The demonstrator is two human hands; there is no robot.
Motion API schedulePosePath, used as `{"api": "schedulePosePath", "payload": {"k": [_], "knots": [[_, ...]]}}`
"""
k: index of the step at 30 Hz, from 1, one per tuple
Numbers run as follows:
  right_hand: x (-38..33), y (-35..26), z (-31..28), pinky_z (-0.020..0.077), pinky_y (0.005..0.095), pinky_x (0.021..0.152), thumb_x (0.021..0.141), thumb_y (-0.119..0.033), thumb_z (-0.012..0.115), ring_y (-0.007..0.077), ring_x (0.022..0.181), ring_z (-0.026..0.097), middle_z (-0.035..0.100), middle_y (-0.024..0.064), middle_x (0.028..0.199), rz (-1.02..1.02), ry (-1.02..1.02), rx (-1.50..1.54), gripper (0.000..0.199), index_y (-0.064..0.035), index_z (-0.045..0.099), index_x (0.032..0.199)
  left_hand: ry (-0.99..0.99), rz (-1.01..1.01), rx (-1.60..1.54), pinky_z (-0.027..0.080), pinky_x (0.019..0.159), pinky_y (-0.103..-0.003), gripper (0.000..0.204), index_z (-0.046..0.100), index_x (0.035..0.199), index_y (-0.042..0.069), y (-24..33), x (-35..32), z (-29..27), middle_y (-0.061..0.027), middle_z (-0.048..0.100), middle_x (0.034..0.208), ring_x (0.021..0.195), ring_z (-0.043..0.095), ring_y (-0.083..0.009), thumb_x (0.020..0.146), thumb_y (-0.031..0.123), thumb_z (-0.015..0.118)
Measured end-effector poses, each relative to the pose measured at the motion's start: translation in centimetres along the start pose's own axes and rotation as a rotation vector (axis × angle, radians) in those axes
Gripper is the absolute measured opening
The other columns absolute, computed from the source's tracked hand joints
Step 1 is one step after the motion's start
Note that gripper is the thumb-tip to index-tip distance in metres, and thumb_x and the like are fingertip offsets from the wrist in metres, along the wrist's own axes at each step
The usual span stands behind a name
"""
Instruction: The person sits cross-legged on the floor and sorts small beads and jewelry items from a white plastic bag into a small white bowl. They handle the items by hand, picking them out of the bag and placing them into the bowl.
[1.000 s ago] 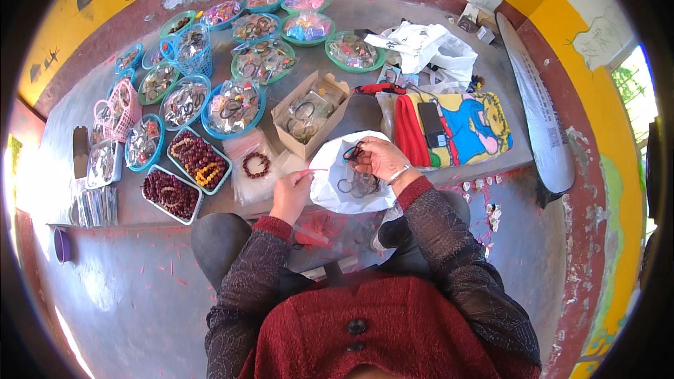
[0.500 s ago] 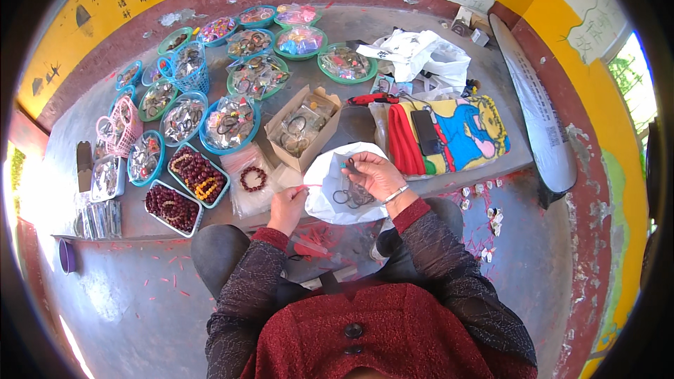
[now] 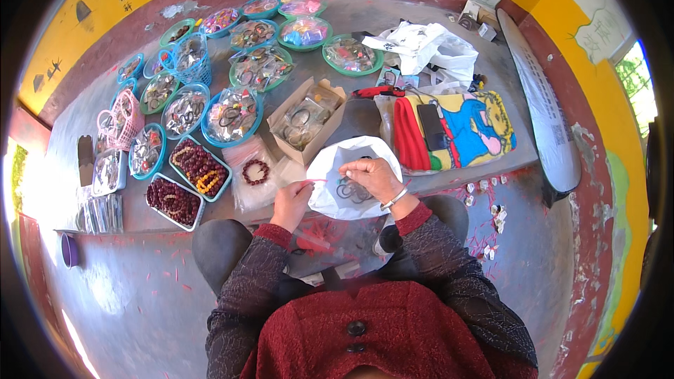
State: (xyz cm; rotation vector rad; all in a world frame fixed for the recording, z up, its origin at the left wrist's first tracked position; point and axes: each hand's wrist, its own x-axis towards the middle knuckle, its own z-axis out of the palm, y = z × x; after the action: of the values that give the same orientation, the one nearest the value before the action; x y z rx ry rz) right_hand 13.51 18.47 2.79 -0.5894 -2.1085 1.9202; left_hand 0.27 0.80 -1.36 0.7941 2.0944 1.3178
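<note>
An open white bag [image 3: 325, 201] lies before my knees, with several dark rings or loops [image 3: 353, 189] inside it. Over the bag's mouth, my right hand [image 3: 380, 181] is closed in a pinch, palm down. Whatever its fingertips hold is too small or too hidden to name. My left hand [image 3: 291, 203] is closed at the bag's left edge, its thumb and forefinger pinching a short pinkish-red string [image 3: 317, 180]. Just beyond the bag stands an open cardboard box [image 3: 279, 142] of small packaged trinkets. A dark red bead bracelet [image 3: 255, 172] rests on clear plastic sleeves left of my left hand.
Several round baskets [image 3: 257, 126] of packaged trinkets cover the ledge at left and back. Two trays [image 3: 201, 216] hold dark red beads. To the right, a phone [image 3: 431, 126] lies on a colourful towel [image 3: 474, 137]. A long grey-white wrapped bundle [image 3: 544, 109] leans along the right side.
My right hand has turned palm down, and the dark loop seen at its fingertips no longer shows. My left hand has shifted slightly, its string still pinched. The view has moved a little.
</note>
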Motion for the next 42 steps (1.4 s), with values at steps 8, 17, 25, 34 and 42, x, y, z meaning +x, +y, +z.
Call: {"api": "schedulePosePath", "payload": {"k": [8, 17, 25, 34, 42], "knots": [[-0.7, -1.3, 1.4, 0.0501, 0.0221, 0.074, 0.083, 0.0, 0.055, 0.0127, 0.082, 0.061, 0.062, 0.0075, 0.093, 0.196, -0.169, 0.552, 0.017, 0.0036, 0.061, 0.098, -0.094, -0.078, -0.124, 0.042, 0.055, -0.03, 0.026, 0.063, 0.083, -0.005, -2.0, 0.1, 1.0, -0.0112, 0.059, 0.062, 0.057, 0.054, -0.0137, 0.08, 0.021, 0.056], [-0.3, 0.4, 4.0, 0.0474, 0.0227, 0.067, 0.078, 0.001, 0.058, 0.0101, 0.076, 0.059, 0.063, 0.0049, 0.085, 0.071, -0.062, 0.206, 0.014, 0.0012, 0.061, 0.092, -0.155, -0.06, 0.056, 0.042, 0.056, -0.026, 0.026, 0.062, 0.081, -0.007, -0.6, -0.1, 0.9, -0.0063, 0.059, 0.062, 0.058, 0.051, -0.0097, 0.081, 0.019, 0.056], [-0.9, 0.5, 5.1, 0.0467, 0.0294, 0.06, 0.072, -0.002, 0.06, 0.0236, 0.066, 0.058, 0.057, 0.0093, 0.072, -0.415, 0.189, -0.584, 0.008, -0.0011, 0.059, 0.079, -0.165, 0.022, 0.109, 0.043, 0.057, -0.028, 0.023, 0.063, 0.086, -0.003, 0.4, -0.5, 0.6, -0.0093, 0.057, 0.061, 0.058, 0.05, -0.0103, 0.081, 0.019, 0.057], [-1.4, 0.8, 5.0, 0.0464, 0.0361, 0.058, 0.072, -0.003, 0.055, 0.0287, 0.069, 0.059, 0.059, 0.0113, 0.076, -0.437, 0.027, -0.954, 0.005, -0.0052, 0.056, 0.077, -0.107, 0.185, 0.217, 0.047, 0.064, -0.038, 0.021, 0.064, 0.094, 0.004, 0.4, -0.9, 1.3, -0.0202, 0.062, 0.077, 0.071, 0.061, -0.0348, 0.081, 0.017, 0.055], [-1.5, 0.1, 5.4, 0.0458, 0.0379, 0.062, 0.072, -0.004, 0.056, 0.0318, 0.072, 0.059, 0.059, 0.0131, 0.078, -0.377, -0.071, -0.689, 0.017, -0.0059, 0.049, 0.087, -0.264, -0.033, -0.092, 0.05, 0.067, -0.032, 0.022, 0.061, 0.097, -0.001, 1.1, -1.0, 1.3, -0.0139, 0.065, 0.084, 0.075, 0.063, -0.0246, 0.086, 0.013, 0.049]]}}
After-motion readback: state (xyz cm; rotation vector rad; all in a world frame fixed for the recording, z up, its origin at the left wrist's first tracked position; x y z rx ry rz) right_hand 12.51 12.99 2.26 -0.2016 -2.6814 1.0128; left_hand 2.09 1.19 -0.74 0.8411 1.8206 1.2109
